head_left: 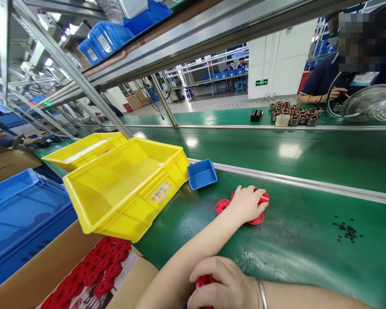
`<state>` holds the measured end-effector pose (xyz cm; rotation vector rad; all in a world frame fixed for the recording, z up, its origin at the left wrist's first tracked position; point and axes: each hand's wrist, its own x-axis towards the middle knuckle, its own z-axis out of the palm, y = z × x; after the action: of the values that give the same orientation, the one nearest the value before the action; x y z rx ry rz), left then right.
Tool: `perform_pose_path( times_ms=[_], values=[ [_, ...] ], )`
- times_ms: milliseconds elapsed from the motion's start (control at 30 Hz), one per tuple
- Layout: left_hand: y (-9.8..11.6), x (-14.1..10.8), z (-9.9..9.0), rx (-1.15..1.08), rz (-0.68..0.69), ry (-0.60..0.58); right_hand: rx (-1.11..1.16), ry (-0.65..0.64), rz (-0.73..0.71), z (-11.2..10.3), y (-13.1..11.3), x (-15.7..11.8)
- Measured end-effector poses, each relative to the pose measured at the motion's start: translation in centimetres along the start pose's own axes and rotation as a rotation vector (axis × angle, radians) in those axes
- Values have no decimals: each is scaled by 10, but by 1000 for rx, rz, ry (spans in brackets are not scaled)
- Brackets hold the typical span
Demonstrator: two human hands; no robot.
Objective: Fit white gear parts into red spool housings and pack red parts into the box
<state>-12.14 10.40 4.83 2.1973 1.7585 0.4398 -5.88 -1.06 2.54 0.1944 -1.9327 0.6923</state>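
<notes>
My left hand (pixel 248 204) reaches across the green work surface, its fingers curled over a red part (pixel 264 198). Round red parts lie beside and under it; one red disc (pixel 223 207) shows to its left, and another edge shows below the fingers. Nearer to me, my right hand (pixel 227 279), with a silver bracelet at the wrist, is closed around a red piece (pixel 205 281) next to my left forearm. The fingers partly cover this piece. An open cardboard box (pixel 141 274) at the lower left holds several red discs (pixel 103 262).
Yellow bins (pixel 161 193) and a small blue tray (pixel 202 174) stand left of my left hand. Small black pieces (pixel 349 232) lie at the right. Blue crates (pixel 28 214) are far left. Across the line, a person (pixel 321 81) sits near copper-wound parts (pixel 296 113). A metal shelf (pixel 180 40) hangs overhead.
</notes>
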Motion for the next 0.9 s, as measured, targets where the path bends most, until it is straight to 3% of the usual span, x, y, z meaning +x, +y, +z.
perform_pose_path(
  times_ms=[233, 433, 533, 633, 733, 767, 833, 900],
  values=[
    [-4, 34, -7, -25, -67, -61, 3, -47, 39, -4, -1, -2],
    [-16, 31, -15, -137, -23, -37, -29, 14, 46, -5, -1, 3],
    [-21, 21, -19, -290, 23, 39, -24, 45, 77, -7, -1, 9],
    [-25, -9, -32, -468, -21, 198, -17, 99, 124, -15, -4, 14],
    [-24, -71, -46, -709, -179, 369, -50, 69, 165, -27, -4, 15],
    [-22, -96, -47, -882, -252, 396, -76, 40, 155, -29, -2, 15],
    [-13, -145, -44, -1512, -410, 375, -132, -50, 106, -28, 7, 15],
    [-6, -185, -36, -1967, -532, 354, -159, -164, 49, -14, 17, 19]
  ],
)
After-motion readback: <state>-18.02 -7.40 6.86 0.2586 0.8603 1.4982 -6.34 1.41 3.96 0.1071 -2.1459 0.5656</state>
